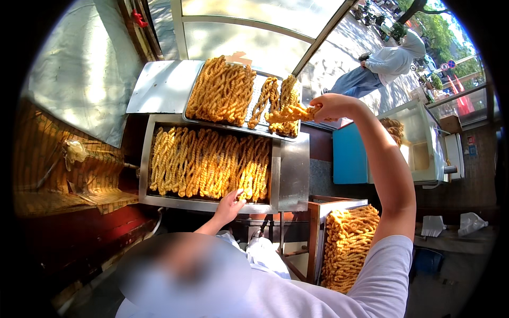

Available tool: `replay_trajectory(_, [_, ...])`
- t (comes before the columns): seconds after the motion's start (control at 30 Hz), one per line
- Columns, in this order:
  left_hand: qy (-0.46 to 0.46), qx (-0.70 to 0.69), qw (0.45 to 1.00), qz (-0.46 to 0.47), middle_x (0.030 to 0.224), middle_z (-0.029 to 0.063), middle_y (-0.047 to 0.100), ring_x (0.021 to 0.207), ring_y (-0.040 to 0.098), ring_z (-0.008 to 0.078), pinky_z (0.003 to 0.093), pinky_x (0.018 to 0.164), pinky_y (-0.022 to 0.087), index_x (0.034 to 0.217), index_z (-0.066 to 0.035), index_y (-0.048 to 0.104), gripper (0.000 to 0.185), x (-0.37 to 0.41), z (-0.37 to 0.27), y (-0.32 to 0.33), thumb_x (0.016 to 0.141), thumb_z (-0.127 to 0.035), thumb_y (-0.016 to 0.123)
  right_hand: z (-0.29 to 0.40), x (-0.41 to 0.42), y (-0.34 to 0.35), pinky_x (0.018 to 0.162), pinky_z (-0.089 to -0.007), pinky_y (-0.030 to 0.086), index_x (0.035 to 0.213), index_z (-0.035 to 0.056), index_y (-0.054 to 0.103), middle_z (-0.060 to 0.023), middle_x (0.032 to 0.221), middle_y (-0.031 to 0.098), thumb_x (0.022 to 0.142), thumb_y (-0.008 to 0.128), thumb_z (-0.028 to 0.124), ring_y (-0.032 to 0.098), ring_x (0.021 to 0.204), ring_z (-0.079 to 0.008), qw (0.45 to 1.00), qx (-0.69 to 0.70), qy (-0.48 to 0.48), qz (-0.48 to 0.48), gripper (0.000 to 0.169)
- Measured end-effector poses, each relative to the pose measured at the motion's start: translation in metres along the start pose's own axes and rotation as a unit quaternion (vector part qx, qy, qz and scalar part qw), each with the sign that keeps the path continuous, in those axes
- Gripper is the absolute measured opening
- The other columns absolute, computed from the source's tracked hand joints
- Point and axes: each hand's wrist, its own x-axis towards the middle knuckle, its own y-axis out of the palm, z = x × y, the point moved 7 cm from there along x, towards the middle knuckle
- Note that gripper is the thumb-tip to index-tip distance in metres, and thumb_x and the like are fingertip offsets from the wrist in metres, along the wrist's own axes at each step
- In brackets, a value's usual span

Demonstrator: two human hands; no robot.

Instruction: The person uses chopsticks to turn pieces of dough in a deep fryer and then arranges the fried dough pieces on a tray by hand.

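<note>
My right hand (332,107) grips a bunch of fried dough twists (292,114) by one end. The bunch stretches left over the right end of a metal tray (253,120), where more brown twists (222,91) are laid in rows. Nearer to me, a steel-framed trough (181,202) holds a long row of golden dough twists (210,163) lying side by side. My left hand (228,208) is at the trough's near edge, thumb and fingers apart. Its fingertips are close to the ends of the twists; whether they touch is unclear.
To my right, a wooden-framed stand (313,238) bears a tray of piled twists (350,246). Behind my right arm is a blue-sided cabinet (350,155). A framed window (246,39) rises beyond the trays. Outside, a person in a light hood (391,59) stands on the pavement.
</note>
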Motion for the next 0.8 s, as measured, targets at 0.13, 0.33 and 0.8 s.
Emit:
replay_trajectory(0.13, [-0.225,-0.321,0.909,0.144,0.154,0.0118,0.062,0.137,0.063,0.0232,0.0449,0.107,0.057,0.160,-0.007,0.050,0.054,0.037,-0.037,0.098,0.119,-0.043,0.047,-0.027,-0.159,0.036,0.113,-0.0414,0.053,0.161,0.0136,0.056,-0.0144,0.147,0.065,0.080,0.081,0.020,0.065,0.133,-0.0326,0.993,-0.103,-0.059,-0.016,0.085])
replay_trajectory(0.33, [-0.281,-0.543,0.683,0.399,0.172,0.0145,0.044,0.149,0.055,0.0397,0.0535,0.104,0.063,0.173,-0.018,0.031,0.088,-0.018,-0.179,0.215,0.109,-0.079,0.033,-0.096,-0.340,0.127,0.112,-0.0444,0.054,0.154,0.0083,0.060,-0.0127,0.141,0.066,0.075,0.085,0.008,0.065,0.128,-0.0345,0.993,-0.016,-0.107,-0.047,0.083])
replay_trajectory(0.8, [-0.326,-0.160,0.800,0.478,0.143,0.0075,0.063,0.124,0.071,0.0236,0.0449,0.098,0.066,0.165,-0.012,0.046,0.062,-0.235,-0.140,0.508,0.108,-0.010,0.070,-0.403,-0.583,0.546,0.119,-0.0417,0.051,0.160,0.0159,0.055,-0.0118,0.155,0.055,0.076,0.079,-0.007,0.052,0.144,-0.0341,0.956,0.185,0.110,-0.199,0.090])
